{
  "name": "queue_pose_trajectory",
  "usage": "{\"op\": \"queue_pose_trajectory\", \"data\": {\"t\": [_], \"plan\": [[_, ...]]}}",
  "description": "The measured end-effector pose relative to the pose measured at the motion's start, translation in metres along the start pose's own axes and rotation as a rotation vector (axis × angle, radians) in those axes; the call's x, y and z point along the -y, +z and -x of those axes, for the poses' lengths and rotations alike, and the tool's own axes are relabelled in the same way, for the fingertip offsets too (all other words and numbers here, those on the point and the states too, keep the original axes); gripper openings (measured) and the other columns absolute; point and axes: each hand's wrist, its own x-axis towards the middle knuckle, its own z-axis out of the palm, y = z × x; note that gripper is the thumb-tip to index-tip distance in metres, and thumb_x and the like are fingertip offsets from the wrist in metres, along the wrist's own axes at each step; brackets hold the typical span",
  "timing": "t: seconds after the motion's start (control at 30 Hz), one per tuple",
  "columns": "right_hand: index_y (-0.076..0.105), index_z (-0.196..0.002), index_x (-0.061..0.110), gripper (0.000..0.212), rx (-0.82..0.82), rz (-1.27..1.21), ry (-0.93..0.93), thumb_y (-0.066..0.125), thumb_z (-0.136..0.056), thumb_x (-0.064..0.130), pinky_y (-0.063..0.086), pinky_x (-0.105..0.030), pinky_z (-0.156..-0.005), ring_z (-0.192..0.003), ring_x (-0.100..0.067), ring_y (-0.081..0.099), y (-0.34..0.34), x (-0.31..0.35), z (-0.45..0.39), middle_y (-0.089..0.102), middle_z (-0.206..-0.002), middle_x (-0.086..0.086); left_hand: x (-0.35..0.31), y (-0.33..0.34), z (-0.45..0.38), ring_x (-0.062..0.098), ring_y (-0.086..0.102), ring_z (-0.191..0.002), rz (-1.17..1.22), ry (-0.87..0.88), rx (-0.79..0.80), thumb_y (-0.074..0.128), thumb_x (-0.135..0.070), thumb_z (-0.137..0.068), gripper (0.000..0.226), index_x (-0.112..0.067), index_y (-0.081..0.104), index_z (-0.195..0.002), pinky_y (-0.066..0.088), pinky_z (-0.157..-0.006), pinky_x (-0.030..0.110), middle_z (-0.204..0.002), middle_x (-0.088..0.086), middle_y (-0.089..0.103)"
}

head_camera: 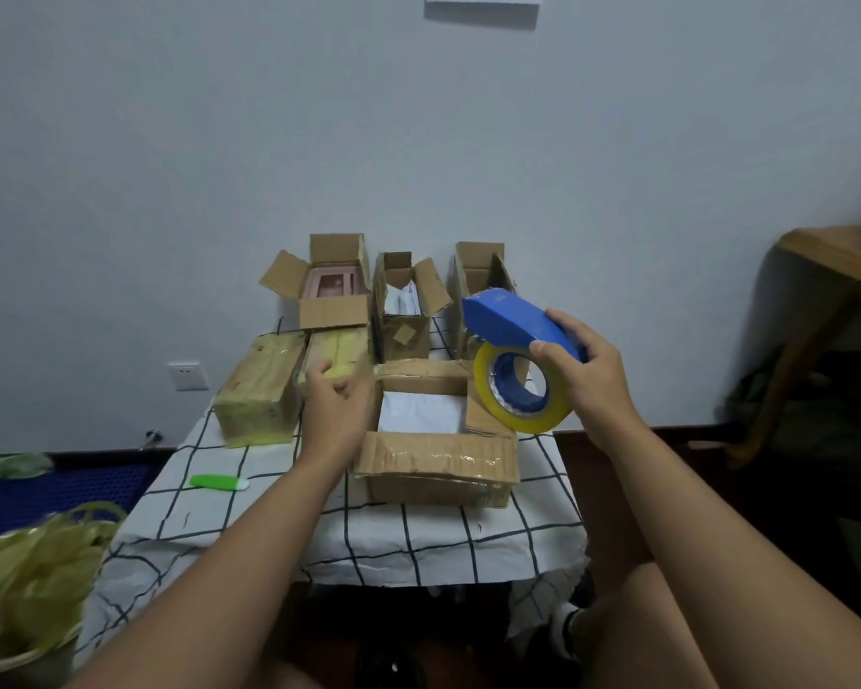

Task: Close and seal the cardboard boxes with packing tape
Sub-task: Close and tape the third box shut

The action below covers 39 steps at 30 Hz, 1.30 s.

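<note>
Tape dispenser [518, 325] is up in the air in the right hand [582, 375], fingers wrapped around the blue body with the yellowish roll [520, 390] hanging underneath, right above the right edge of the near box [436, 469]. That box sits at the front middle of the table [418, 539], checkered cloth under it, and its flaps are still open with something white inside [421, 412]. The left hand [331, 395] hovers at the box's left side, fingers loosely curled and holding nothing as far as I can see (probably about to fold a flap in, but that's my guess).

Progress-wise I'd call it less than halfway. Two boxes on the left, the big taped box [259, 395] and the narrower one [336, 355] beside it, look closed and wrapped in tape already. Three more at the back by the wall are wide open: the one with a pink thing [331, 285], the middle one [403, 303], and the right one [478, 276] partly hidden behind the dispenser. So four left to close and seal.

Off to the side there's a green cutter [217, 482] on the cloth and a pile of yellowish plastic [36, 579] at lower left.
</note>
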Motion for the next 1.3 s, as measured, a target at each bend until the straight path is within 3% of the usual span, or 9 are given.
{"op": "queue_pose_trajectory", "data": {"t": [0.1, 0.17, 0.3, 0.37, 0.5, 0.63, 0.83, 1.03, 1.3], "plan": [[0.059, -0.134, 0.021, 0.047, -0.008, 0.002, -0.002, 0.071, -0.089, 0.020, 0.050, -0.008, -0.070, -0.102, -0.007, 0.059, 0.000, 0.000, 0.000, 0.058, -0.120, 0.007, -0.007, 0.006, 0.008, 0.012, 0.059, -0.087, -0.260, 0.175, 0.176, 0.044, -0.034, -0.101, 0.022, -0.020, 0.054, -0.115, 0.043, -0.067, 0.029, -0.098, -0.001, 0.064], [0.060, -0.133, 0.022, 0.046, -0.015, -0.012, 0.002, 0.071, -0.089, 0.019, 0.051, -0.009, -0.070, -0.101, -0.007, 0.059, 0.000, -0.001, 0.000, 0.058, -0.118, 0.009, -0.002, 0.003, 0.010, 0.021, 0.060, -0.093, -0.534, 0.341, 0.309, 0.039, -0.042, -0.100, 0.031, -0.021, 0.062, -0.096, 0.045, -0.072, 0.032, -0.093, -0.001, 0.065], [0.062, -0.129, 0.025, 0.042, -0.057, -0.049, 0.000, 0.071, -0.089, 0.020, 0.053, -0.013, -0.074, -0.104, -0.008, 0.060, -0.004, -0.002, 0.002, 0.059, -0.118, 0.011, 0.001, -0.015, 0.012, 0.020, 0.042, -0.130, -0.882, 0.448, 0.616, 0.042, -0.092, -0.065, 0.092, -0.034, 0.049, -0.135, 0.037, -0.104, 0.043, -0.134, -0.009, 0.052], [0.061, -0.127, 0.028, 0.040, -0.084, -0.077, -0.006, 0.072, -0.089, 0.020, 0.053, -0.015, -0.077, -0.106, -0.008, 0.061, -0.008, 0.000, 0.002, 0.060, -0.117, 0.013, 0.001, -0.022, 0.015, 0.019, 0.020, -0.145, -1.052, 0.501, 0.716, 0.057, -0.090, -0.059, 0.110, -0.032, 0.029, -0.149, 0.023, -0.116, 0.044, -0.155, -0.009, 0.030], [0.060, -0.128, 0.028, 0.041, -0.119, -0.093, -0.025, 0.071, -0.089, 0.021, 0.054, -0.019, -0.079, -0.105, -0.012, 0.062, -0.015, 0.009, 0.001, 0.061, -0.118, 0.009, 0.000, -0.027, 0.012, 0.017, 0.047, -0.128, -0.930, 0.578, 0.668, 0.068, -0.042, -0.083, 0.071, -0.026, 0.036, -0.145, 0.041, -0.100, 0.030, -0.143, -0.002, 0.049], [0.059, -0.132, 0.024, 0.045, -0.133, -0.099, -0.067, 0.071, -0.089, 0.019, 0.053, -0.014, -0.075, -0.103, -0.009, 0.063, -0.024, 0.022, 0.001, 0.061, -0.120, 0.007, -0.007, -0.032, -0.002, 0.016, 0.059, -0.113, -0.571, 0.397, 0.538, 0.063, -0.042, -0.090, 0.042, -0.037, 0.048, -0.129, 0.049, -0.092, 0.035, -0.121, -0.008, 0.060], [0.060, -0.128, 0.027, 0.043, -0.109, -0.130, -0.098, 0.072, -0.088, 0.018, 0.053, -0.016, -0.077, -0.103, -0.009, 0.063, -0.024, 0.034, -0.003, 0.063, -0.120, 0.007, -0.016, -0.013, -0.019, 0.024, 0.058, -0.113, -0.606, 0.366, 0.330, 0.071, -0.051, -0.082, 0.080, -0.032, 0.029, -0.148, 0.046, -0.084, 0.033, -0.135, -0.003, 0.055], [0.062, -0.128, 0.027, 0.053, -0.051, -0.113, -0.125, 0.070, -0.076, 0.031, 0.052, -0.017, -0.078, -0.102, 0.000, 0.063, -0.008, 0.035, -0.010, 0.062, -0.121, 0.011, -0.018, 0.008, -0.034, 0.017, 0.055, -0.100, -0.700, 0.266, 0.428, 0.071, -0.038, -0.077, 0.089, -0.029, 0.023, -0.152, 0.045, -0.077, 0.030, -0.123, -0.002, 0.057], [0.062, -0.124, 0.032, 0.058, -0.037, -0.126, -0.148, 0.071, -0.068, 0.044, 0.055, -0.025, -0.081, -0.108, -0.012, 0.064, 0.001, 0.027, -0.023, 0.063, -0.120, 0.012, -0.007, 0.019, -0.046, 0.023, 0.050, -0.118, -0.797, 0.273, 0.501, 0.066, -0.049, -0.077, 0.083, -0.028, 0.031, -0.149, 0.050, -0.094, 0.040, -0.142, 0.005, 0.036]]}}
